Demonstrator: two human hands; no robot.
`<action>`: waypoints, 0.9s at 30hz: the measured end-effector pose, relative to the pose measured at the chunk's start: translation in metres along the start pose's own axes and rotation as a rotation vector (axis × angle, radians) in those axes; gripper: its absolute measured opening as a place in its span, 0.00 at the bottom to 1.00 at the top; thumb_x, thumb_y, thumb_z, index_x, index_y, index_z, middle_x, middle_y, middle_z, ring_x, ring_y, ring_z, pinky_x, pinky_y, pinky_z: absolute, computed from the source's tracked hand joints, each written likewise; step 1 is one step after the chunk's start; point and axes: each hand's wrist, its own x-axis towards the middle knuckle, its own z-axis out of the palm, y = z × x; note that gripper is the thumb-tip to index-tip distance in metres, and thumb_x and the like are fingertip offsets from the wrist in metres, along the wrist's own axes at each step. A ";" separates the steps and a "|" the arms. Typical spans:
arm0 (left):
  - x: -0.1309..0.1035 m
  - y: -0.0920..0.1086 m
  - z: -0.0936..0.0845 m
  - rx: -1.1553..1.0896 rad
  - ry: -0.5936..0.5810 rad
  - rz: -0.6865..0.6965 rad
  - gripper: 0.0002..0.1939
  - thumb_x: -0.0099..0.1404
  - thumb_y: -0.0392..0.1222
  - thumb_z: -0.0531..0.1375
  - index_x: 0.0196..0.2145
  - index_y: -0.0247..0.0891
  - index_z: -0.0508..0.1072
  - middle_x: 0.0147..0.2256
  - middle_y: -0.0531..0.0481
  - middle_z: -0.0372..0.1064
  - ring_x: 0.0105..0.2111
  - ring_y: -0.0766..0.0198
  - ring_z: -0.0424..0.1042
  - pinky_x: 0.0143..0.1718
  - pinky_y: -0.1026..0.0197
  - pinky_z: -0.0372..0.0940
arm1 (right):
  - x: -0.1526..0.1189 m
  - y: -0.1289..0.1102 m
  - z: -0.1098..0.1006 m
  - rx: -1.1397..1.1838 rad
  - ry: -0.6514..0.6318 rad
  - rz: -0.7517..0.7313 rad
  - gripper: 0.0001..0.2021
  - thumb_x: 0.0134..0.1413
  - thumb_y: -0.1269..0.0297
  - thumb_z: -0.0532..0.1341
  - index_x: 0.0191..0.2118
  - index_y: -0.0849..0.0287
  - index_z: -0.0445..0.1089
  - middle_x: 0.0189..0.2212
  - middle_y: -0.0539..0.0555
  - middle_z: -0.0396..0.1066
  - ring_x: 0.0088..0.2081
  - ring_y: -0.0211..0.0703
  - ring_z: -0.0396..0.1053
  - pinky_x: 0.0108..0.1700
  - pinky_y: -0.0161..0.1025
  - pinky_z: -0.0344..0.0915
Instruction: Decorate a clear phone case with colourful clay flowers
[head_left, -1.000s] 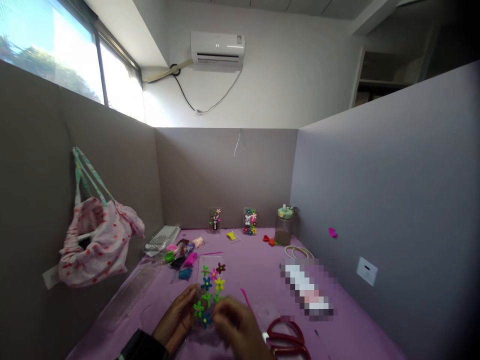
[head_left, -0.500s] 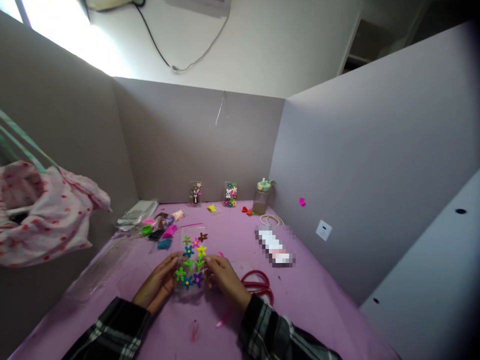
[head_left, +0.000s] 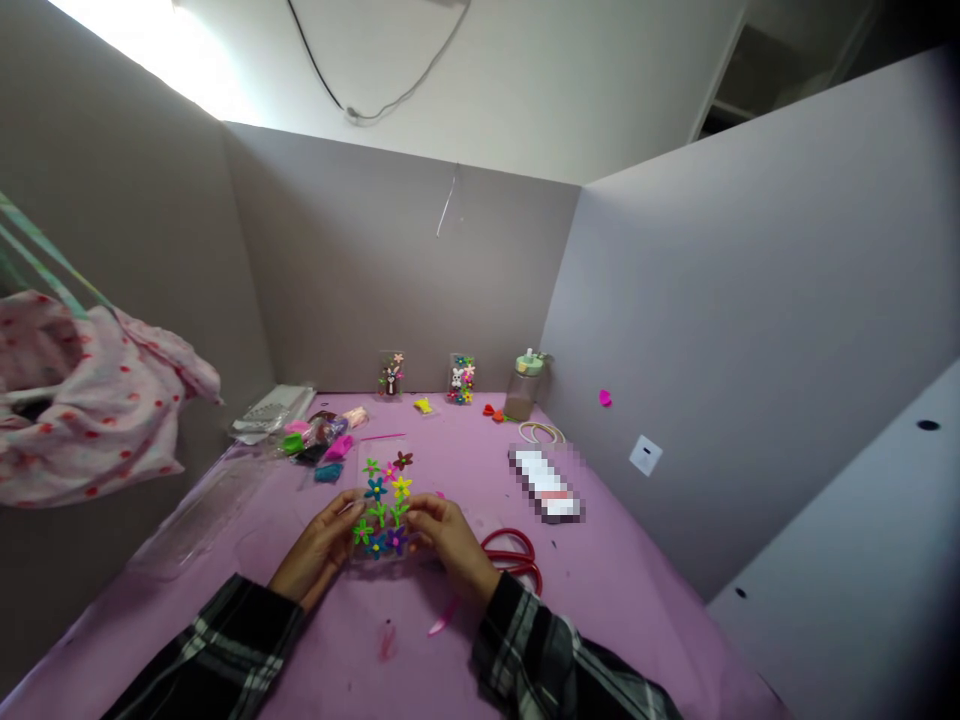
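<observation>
In the head view, a flower-decorated clear panel (head_left: 388, 502) is held above the near-middle tabletop (head_left: 615, 620) by both hands: its left edge is gripped by the left hand (head_left: 324, 540), its right edge by the right hand (head_left: 448, 540). It is tilted, and green, pink, dark red, blue, yellow and purple blossoms are set on it, with 2 green sprigs between. The purple surface is bounded by grey partitions (head_left: 405, 270) at the back and both sides. A stretch of it is left between the forearms; a wider one is left between the red scissors handles (head_left: 532, 550) and the right side. At the back, a brownish content is held in the lidded bottle (head_left: 523, 392). At left, coloured lumps are kept in clear packets (head_left: 322, 440), and a clear tray (head_left: 191, 525) is seen nearer.
</observation>
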 end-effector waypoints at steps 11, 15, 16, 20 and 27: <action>0.000 -0.004 -0.003 0.033 -0.025 -0.007 0.16 0.61 0.37 0.66 0.47 0.38 0.72 0.39 0.47 0.80 0.36 0.58 0.80 0.38 0.60 0.74 | 0.005 0.007 0.003 -0.048 0.035 0.025 0.10 0.41 0.64 0.67 0.32 0.61 0.72 0.23 0.46 0.69 0.22 0.32 0.63 0.27 0.31 0.58; 0.000 -0.004 -0.001 0.037 -0.043 -0.016 0.16 0.62 0.37 0.65 0.48 0.38 0.71 0.39 0.46 0.80 0.38 0.56 0.80 0.38 0.59 0.74 | 0.006 0.008 0.005 -0.083 0.033 0.006 0.10 0.40 0.65 0.65 0.32 0.62 0.72 0.23 0.47 0.70 0.21 0.33 0.63 0.26 0.32 0.57; 0.000 -0.004 -0.001 0.035 -0.048 -0.019 0.16 0.62 0.37 0.65 0.48 0.38 0.71 0.39 0.46 0.80 0.38 0.56 0.80 0.38 0.59 0.74 | 0.006 0.008 0.005 -0.082 0.035 0.004 0.10 0.40 0.66 0.65 0.32 0.62 0.72 0.23 0.47 0.70 0.22 0.33 0.63 0.27 0.32 0.58; -0.001 -0.003 0.000 0.029 -0.051 -0.027 0.17 0.63 0.37 0.65 0.49 0.38 0.70 0.39 0.46 0.80 0.38 0.56 0.80 0.38 0.58 0.73 | 0.006 0.009 0.007 -0.070 0.035 0.010 0.11 0.39 0.66 0.66 0.33 0.63 0.72 0.24 0.49 0.72 0.23 0.35 0.65 0.28 0.33 0.58; -0.003 -0.004 0.000 0.036 -0.068 -0.037 0.15 0.62 0.38 0.65 0.47 0.38 0.72 0.39 0.46 0.80 0.36 0.57 0.80 0.38 0.58 0.73 | 0.006 0.005 0.010 -0.088 0.034 -0.019 0.09 0.39 0.65 0.66 0.31 0.62 0.73 0.24 0.48 0.71 0.25 0.35 0.65 0.29 0.33 0.58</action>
